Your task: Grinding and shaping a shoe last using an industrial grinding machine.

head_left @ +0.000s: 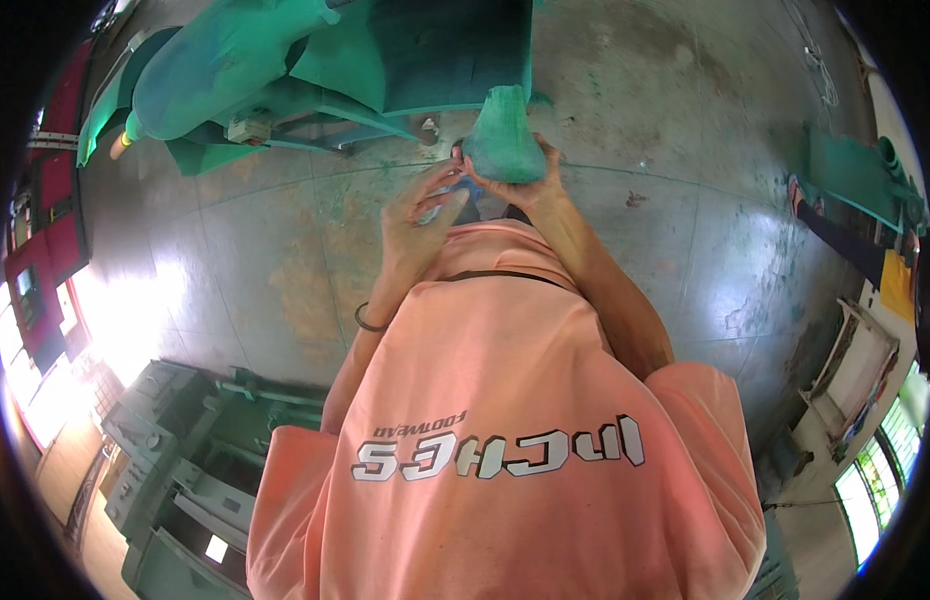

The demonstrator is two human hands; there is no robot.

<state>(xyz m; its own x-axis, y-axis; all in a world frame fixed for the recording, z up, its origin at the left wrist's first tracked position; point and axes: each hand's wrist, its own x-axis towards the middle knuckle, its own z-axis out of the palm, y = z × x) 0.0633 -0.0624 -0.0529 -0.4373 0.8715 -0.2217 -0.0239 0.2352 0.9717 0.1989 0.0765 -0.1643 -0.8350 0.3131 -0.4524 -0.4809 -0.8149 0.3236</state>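
Observation:
My right hand (pixel 545 195) is raised in front of my chest and is shut around a dusty green lump (pixel 503 148), soft-looking and rounded, held from below. My left hand (pixel 417 218) is just to its left with the fingers curled and apart, the fingertips reaching toward the lump's lower edge. A small blue and pale piece (pixel 457 202) shows between the two hands; I cannot tell whether the left hand grips it. A dark band (pixel 369 322) circles my left wrist. My salmon-coloured shirt (pixel 505 400) hides everything below the hands.
A green-dusted machine (pixel 285 60) stands ahead on the stained concrete floor (pixel 675 150). A grey-green machine (pixel 185 450) is at the lower left, and red equipment (pixel 45 230) at the far left. Another person's leg (pixel 835 235) and a green bench (pixel 855 170) are at the right.

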